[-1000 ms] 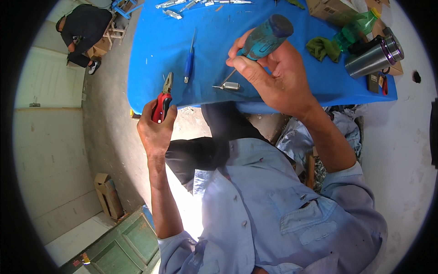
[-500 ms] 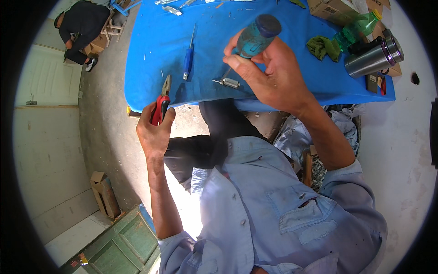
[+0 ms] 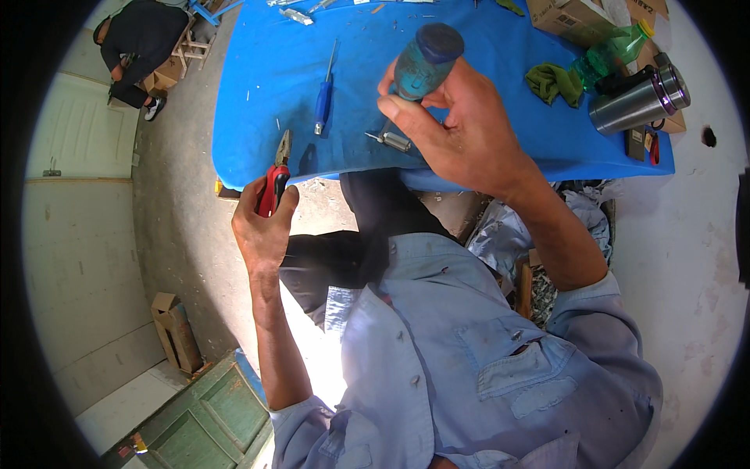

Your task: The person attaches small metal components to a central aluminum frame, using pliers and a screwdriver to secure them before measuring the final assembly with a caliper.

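Your right hand (image 3: 469, 141) grips the teal screwdriver (image 3: 426, 66), shaft angling down toward the cylinder (image 3: 398, 141), just left of that hand, near the worktop (image 3: 258, 74)'s front edge; your left hand (image 3: 262, 230) clasps the pliers (image 3: 271, 186), blue surface stretching beyond.

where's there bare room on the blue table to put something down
Blue cloth lies bare between the blue screwdriver and the teal-handled one, and between the right hand and the green rag. Green bottle, flask and box crowd the right end.
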The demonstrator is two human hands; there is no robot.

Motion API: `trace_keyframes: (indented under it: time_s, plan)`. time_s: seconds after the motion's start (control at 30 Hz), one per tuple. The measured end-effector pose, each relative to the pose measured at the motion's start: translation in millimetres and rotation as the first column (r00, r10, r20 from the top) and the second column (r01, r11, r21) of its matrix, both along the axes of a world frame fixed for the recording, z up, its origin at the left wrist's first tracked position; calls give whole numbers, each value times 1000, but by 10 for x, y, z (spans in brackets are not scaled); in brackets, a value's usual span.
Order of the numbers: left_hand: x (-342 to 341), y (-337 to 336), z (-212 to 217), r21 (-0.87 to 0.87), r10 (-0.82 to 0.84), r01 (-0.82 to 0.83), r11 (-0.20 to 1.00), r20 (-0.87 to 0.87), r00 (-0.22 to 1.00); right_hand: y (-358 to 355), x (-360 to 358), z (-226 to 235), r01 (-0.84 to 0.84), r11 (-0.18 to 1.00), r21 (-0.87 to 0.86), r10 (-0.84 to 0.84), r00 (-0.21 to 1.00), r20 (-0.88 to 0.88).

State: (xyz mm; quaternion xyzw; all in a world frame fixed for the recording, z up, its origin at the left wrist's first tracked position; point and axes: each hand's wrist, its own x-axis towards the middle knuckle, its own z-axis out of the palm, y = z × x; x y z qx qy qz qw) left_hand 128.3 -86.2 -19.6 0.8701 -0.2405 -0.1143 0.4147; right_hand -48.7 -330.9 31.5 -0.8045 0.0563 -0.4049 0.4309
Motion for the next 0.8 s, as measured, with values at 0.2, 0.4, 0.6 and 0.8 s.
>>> trace_keyframes:
  time_s: [0.2, 0.4, 0.6, 0.8]
  plan:
    - [-34, -5, 85, -35, -4, 4, 999, 11, 1000, 77, -3, 84, -10, 1000, -20, 8, 995, -104]
    - [-58, -109, 556, -183, -7, 32, 983, 135, 991, 88, 45, 72, -6, 997, -79, 2, 998, -56]
    - [-432, -406, 1507, -515, 27, 135, 846, 296, 955, 65, -8, 192, -68, 998, -2, 67, 978, -199]
    - [-406, -370, 2035, -611, 46, 312, 727, 497, 866, 97, 24, 288, -92, 995, -34, 85, 983, -163]
